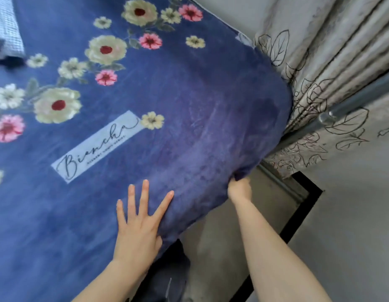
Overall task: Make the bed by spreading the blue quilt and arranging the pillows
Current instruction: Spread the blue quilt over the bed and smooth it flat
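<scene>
The blue quilt point(189, 101) with cream, pink and red flowers and a pale label lies spread over the bed and fills most of the view. My left hand point(139, 223) rests flat on it near the bed's edge, fingers spread. My right hand point(240, 188) grips the quilt's hanging edge at the bed corner, fingers closed in the fabric. A light blue checked pillow point(6, 29) shows at the top left, partly cut off by the frame.
A cream curtain point(320, 62) with drawn leaves and roses hangs close to the bed's right side. A metal rail point(346, 105) runs across it. Grey floor point(352, 214) and a black frame line lie to the lower right.
</scene>
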